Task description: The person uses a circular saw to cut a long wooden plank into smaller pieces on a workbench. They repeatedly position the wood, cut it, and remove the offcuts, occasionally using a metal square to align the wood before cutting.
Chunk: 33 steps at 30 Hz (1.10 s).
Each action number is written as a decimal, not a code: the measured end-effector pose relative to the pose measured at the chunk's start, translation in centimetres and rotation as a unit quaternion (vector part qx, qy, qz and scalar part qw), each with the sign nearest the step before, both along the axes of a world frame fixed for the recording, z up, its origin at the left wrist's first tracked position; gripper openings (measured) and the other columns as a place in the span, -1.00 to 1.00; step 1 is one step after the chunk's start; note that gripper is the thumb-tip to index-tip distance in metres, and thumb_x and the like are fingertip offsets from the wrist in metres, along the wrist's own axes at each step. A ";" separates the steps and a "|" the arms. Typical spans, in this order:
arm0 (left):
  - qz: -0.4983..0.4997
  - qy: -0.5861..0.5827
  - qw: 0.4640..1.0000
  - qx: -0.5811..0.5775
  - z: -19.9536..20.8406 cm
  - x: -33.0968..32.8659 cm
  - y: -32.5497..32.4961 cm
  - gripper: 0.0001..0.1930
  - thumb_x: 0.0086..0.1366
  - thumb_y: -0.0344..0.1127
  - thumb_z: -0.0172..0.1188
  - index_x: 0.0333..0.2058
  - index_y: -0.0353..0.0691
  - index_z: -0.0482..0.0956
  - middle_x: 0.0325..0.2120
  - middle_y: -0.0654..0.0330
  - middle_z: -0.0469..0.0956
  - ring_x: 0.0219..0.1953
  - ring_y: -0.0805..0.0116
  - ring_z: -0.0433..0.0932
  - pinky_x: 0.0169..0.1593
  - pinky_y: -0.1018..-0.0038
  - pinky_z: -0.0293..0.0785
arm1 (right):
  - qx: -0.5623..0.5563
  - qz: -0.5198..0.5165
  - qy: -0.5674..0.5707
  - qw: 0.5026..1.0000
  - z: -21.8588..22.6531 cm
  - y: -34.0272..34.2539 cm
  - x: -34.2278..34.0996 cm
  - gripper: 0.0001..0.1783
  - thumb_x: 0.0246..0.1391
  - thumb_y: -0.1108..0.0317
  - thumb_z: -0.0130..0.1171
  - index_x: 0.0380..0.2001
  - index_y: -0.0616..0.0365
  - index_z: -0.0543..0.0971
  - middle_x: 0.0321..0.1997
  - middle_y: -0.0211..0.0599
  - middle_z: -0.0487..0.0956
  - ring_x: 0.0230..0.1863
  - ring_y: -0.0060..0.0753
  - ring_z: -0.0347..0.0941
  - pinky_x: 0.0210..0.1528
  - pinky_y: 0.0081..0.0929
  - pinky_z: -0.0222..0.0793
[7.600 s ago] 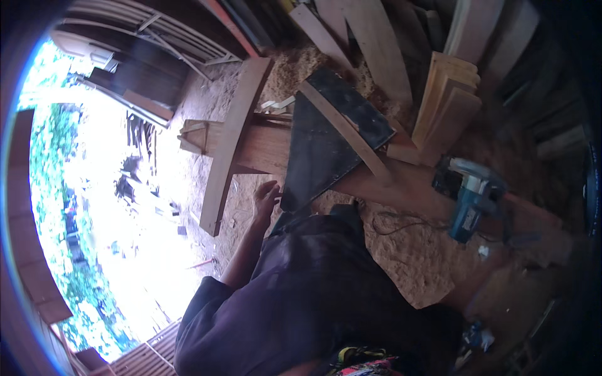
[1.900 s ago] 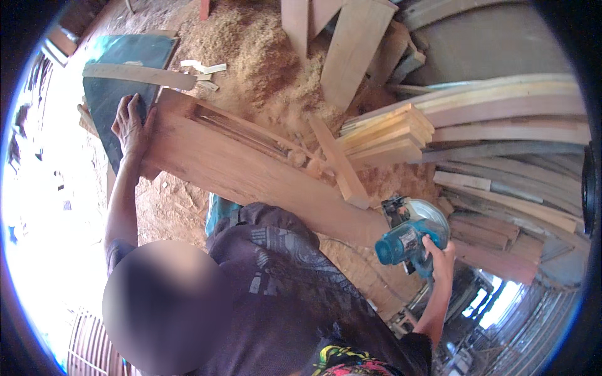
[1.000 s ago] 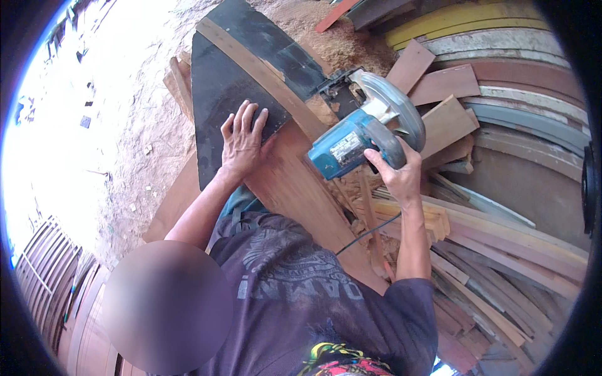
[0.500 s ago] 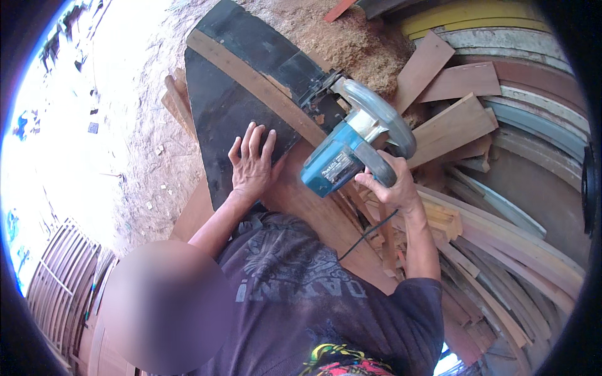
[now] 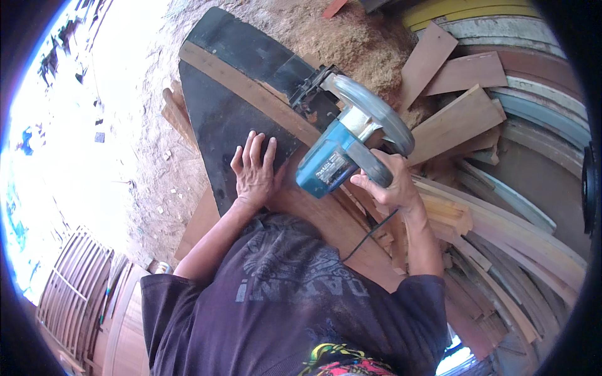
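My right hand [image 5: 390,182] grips the rear handle of a teal circular saw [image 5: 329,158] with a silver, rounded blade guard. The saw's base rests at the right edge of a black-coated board [image 5: 229,94], across a strip of bare brown wood [image 5: 251,88]. The guard and body hide the blade and the cut. My left hand [image 5: 255,175] lies flat on the black board, fingers spread, left of the saw. Beneath the board is a reddish-brown plank [image 5: 313,210]. A dark power cord [image 5: 371,233] trails from the saw toward my shirt.
A sawdust heap [image 5: 357,44] lies beyond the saw. Loose plank offcuts [image 5: 454,128] and stacked curved boards [image 5: 533,41] crowd the right side. Long timber strips [image 5: 501,225] lie near my right forearm. A slatted wooden frame [image 5: 72,282] stands at the lower left.
The saw and the black board sit slightly farther left in view, the board also a little lower. Both hands keep their places: left on the board, right on the handle.
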<state>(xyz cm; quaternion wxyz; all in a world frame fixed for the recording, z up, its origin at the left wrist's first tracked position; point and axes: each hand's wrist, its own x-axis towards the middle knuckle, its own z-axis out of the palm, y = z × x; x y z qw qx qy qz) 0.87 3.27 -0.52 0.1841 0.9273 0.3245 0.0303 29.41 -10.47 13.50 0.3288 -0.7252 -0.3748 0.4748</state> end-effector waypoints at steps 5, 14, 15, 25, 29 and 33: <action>-0.004 0.003 1.000 -0.005 0.0 0.1 -0.6 -0.23 0.31 0.07 0.35 0.40 -0.06 0.32 0.41 0.04 0.20 0.56 0.04 0.04 0.47 -0.07 -0.08 | -0.011 0.005 -0.011 1.000 -0.3 -0.6 0.1 -0.69 0.07 0.28 0.53 -0.35 0.22 0.59 -0.54 -0.26 0.54 -0.51 -0.41 0.42 -0.37 -0.35 0.36; -0.015 0.004 1.000 -0.014 0.8 0.4 -1.3 -0.20 0.29 -0.03 0.36 0.42 -0.11 0.24 0.43 -0.01 0.16 0.56 -0.05 0.01 0.49 -0.12 -0.11 | 0.014 0.001 0.011 1.000 -0.1 -0.3 0.1 -0.77 0.06 0.38 0.50 -0.38 0.23 0.61 -0.50 -0.37 0.61 -0.47 -0.59 0.49 -0.36 -0.50 0.39; -0.017 0.005 1.000 -0.015 0.9 0.4 -1.4 -0.19 0.28 -0.04 0.36 0.43 -0.11 0.23 0.43 -0.01 0.15 0.56 -0.05 0.00 0.49 -0.12 -0.12 | 0.020 0.001 0.012 1.000 -0.2 -0.3 0.1 -0.77 0.06 0.38 0.50 -0.37 0.23 0.61 -0.50 -0.37 0.61 -0.47 -0.59 0.49 -0.37 -0.50 0.39; -0.021 0.024 0.999 -0.017 0.9 0.3 -2.5 -0.16 0.10 -0.23 0.34 0.39 -0.12 0.30 0.44 -0.03 0.16 0.57 -0.03 0.02 0.48 -0.12 -0.12 | 0.041 -0.003 0.023 0.999 0.2 0.2 -0.1 -0.69 0.07 0.34 0.52 -0.35 0.26 0.56 -0.54 -0.19 0.53 -0.48 -0.48 0.43 -0.35 -0.37 0.37; -0.024 0.017 0.999 -0.020 1.1 0.4 -3.0 -0.13 0.07 -0.26 0.33 0.41 -0.13 0.26 0.44 -0.04 0.15 0.57 -0.06 0.02 0.49 -0.12 -0.13 | 0.042 0.007 0.005 0.999 0.2 0.2 0.0 -0.68 0.05 0.34 0.53 -0.35 0.27 0.55 -0.52 -0.13 0.55 -0.49 -0.44 0.46 -0.36 -0.35 0.38; -0.025 0.010 1.000 -0.008 0.9 0.4 -3.5 -0.11 0.07 -0.25 0.32 0.42 -0.16 0.23 0.43 -0.04 0.15 0.57 -0.08 0.01 0.49 -0.12 -0.15 | 0.050 0.015 -0.002 0.999 0.4 0.5 0.0 -0.68 0.05 0.34 0.52 -0.34 0.28 0.56 -0.50 -0.07 0.58 -0.47 -0.36 0.53 -0.35 -0.34 0.42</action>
